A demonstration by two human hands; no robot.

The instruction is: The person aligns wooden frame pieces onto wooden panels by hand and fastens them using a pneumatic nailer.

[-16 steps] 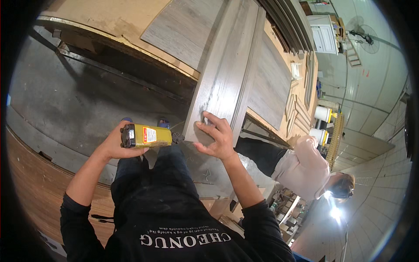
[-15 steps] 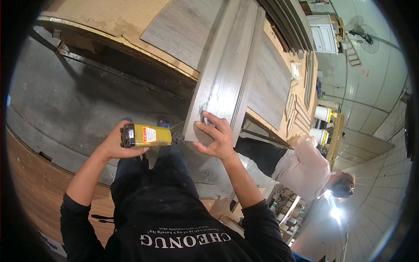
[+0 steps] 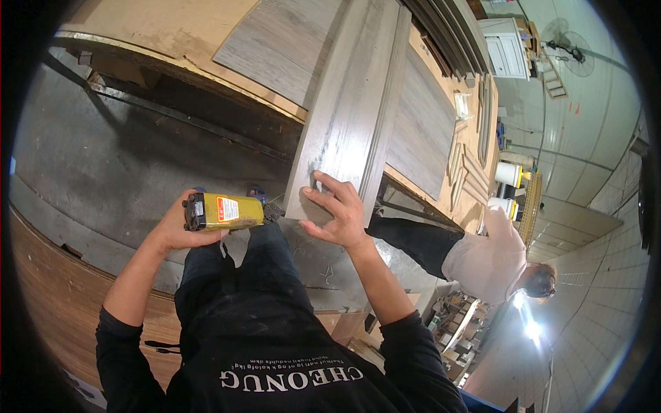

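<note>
My left hand (image 3: pixel 173 227) grips a yellow nail gun (image 3: pixel 231 210) with a black end cap, holding it on its side in front of my legs. Its dark nose points right, a little short of the board's near end. My right hand (image 3: pixel 339 210) has its fingers spread, with the fingertips at the near end of a long grey wood-grain board (image 3: pixel 344 131). That board has a stepped edge along its right side and juts past the workbench edge toward me. Flat grey panels (image 3: pixel 286 51) lie on either side beneath it.
The workbench (image 3: pixel 138 27) has a rough front edge. Dark mouldings (image 3: pixel 447 34) are stacked at its far side, and thin wood strips (image 3: pixel 468 179) lie on the right. A co-worker (image 3: pixel 482 255) in a pale top bends over close on my right. Buckets (image 3: pixel 508 175) stand beyond.
The board and bench sit slightly farther left in view, and the nail gun has shifted slightly left. The co-worker's upper body has moved a little. My right hand stays at the board's end.
</note>
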